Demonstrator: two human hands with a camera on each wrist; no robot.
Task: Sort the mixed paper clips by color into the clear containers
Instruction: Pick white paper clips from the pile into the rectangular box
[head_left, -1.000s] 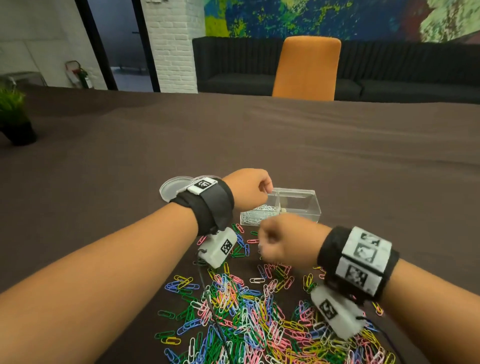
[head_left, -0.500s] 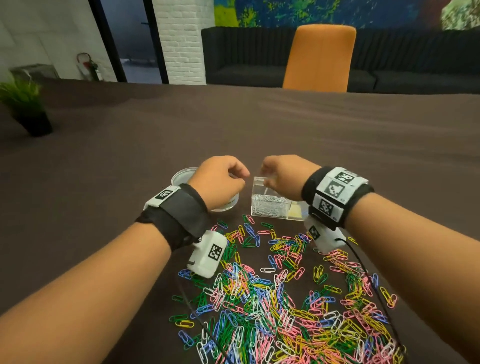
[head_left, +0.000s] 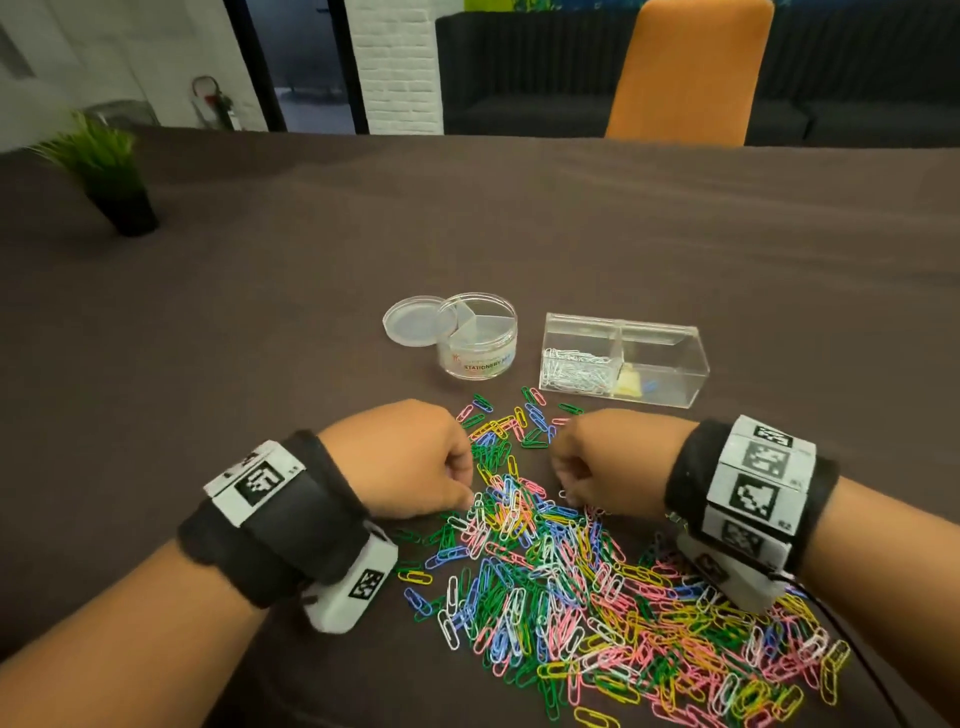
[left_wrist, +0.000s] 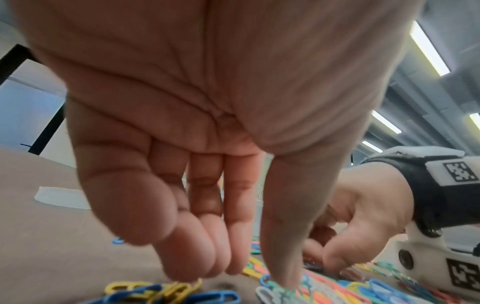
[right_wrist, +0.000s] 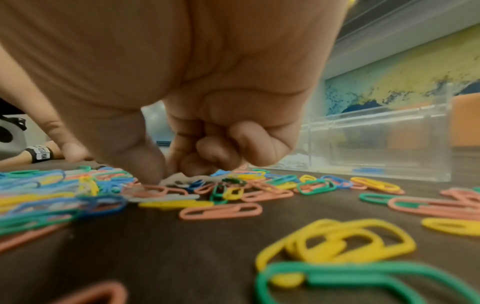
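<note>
I see both hands down on the paper clips (head_left: 597, 587) heap on the worktop (head_left: 260, 322). Left grip (head_left: 410, 462) released, fingers straight, touching clips. Right grip (head_left: 602, 462) curled; can't tell if pinching. Rectangular container (head_left: 670, 332) behind.

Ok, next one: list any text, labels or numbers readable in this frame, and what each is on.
"STATIONERY" on the label of the round clear container; a second word follows but is too blurred to read, as is the small red logo.
Wristband markers: black-and-white coded squares, no words; tiny digits beside them are too small to read.
Rectangular clear box: no text visible.
Nothing else carries readable writing.
</note>
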